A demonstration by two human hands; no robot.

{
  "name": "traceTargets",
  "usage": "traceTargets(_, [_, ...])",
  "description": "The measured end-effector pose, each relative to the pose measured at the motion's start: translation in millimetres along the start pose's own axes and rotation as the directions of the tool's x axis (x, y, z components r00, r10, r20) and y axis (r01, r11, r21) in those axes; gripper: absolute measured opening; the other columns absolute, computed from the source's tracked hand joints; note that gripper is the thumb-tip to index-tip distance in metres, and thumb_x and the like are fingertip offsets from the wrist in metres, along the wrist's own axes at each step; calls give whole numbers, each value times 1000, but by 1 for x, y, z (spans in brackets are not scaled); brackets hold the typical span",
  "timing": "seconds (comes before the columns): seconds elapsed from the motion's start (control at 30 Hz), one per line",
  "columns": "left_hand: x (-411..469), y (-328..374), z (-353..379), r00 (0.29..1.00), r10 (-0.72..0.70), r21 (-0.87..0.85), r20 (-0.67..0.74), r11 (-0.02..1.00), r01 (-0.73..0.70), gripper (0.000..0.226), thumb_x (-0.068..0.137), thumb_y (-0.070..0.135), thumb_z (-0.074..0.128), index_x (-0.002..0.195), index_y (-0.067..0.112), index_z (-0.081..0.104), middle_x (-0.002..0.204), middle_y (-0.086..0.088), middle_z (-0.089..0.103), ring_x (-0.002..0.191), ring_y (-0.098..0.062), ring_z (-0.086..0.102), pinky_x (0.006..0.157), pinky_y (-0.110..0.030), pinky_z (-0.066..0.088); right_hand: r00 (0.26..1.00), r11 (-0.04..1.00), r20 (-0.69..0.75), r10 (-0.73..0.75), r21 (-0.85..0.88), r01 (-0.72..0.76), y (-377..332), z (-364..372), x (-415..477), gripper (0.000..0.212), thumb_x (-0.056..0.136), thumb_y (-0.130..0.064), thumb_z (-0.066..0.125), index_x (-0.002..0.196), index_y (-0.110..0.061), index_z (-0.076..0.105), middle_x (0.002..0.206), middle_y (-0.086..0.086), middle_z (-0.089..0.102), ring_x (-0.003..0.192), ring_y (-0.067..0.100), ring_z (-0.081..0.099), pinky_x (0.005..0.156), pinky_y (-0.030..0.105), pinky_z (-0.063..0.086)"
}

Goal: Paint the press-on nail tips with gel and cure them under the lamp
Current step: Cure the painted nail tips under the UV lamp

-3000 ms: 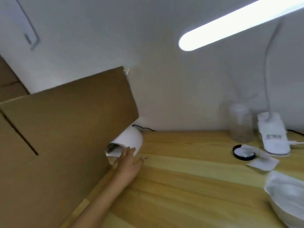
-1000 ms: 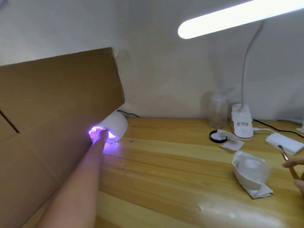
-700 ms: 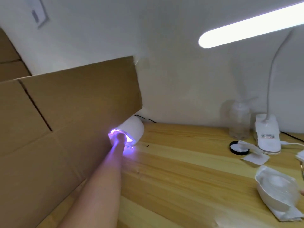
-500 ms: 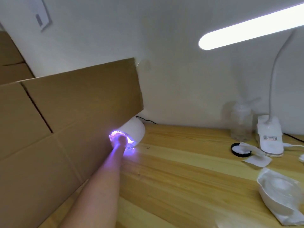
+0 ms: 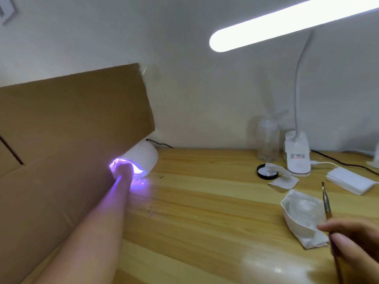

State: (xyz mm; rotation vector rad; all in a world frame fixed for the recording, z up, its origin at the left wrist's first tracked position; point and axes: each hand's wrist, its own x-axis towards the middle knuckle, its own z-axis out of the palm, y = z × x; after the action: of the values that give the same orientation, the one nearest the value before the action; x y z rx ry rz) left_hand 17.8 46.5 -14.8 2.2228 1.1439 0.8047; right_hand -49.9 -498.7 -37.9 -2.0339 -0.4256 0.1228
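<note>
Curing step, by my read. My left hand (image 5: 122, 171) is pushed into the mouth of the small white curing lamp (image 5: 143, 158), which glows violet. The fingers are hidden inside, so I cannot tell whether they grip anything. The nail tips are not visible; presumably they are in there with the hand, but I can't confirm.

My right hand (image 5: 354, 242) is pinched narrow around the gel brush (image 5: 326, 201), bristles up, hovering just above the white dish (image 5: 299, 214) near the worktop (image 5: 205, 201) edge.

Risks from here:
- The lamp sits tucked under a leaning cardboard flap (image 5: 71, 130). A nudge from my forearm could shift the flap or lamp and break the exposure.
- Pulling out early would leave tacky gel that smears.
- A loaded brush waving near the violet spill could harden its bristles.
- The dish rests on a crumpled wipe; a bump from my right hand could tip it.
</note>
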Motion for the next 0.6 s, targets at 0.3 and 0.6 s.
traceTargets(0.3, [8,1,4,968,251,240,-2,940,-243,36,93,3,38,125,5,54,125,-7,62,112,-16,61,70,-23,44,983,983,-64,-171,61,175,40,3,-12,59,91,-64,55,132,-22,59,92,-3,69,77,13,69,63,17,54])
traceTargets(0.6, [3,15,0,971,172,333,165,917,-219,30,101,8,35,79,24,48,78,6,45,73,-13,47,57,-17,35,972,961,-187,-138,214,178,-36,6,-28,57,74,-80,53,110,-38,70,79,-7,70,66,8,65,62,19,52])
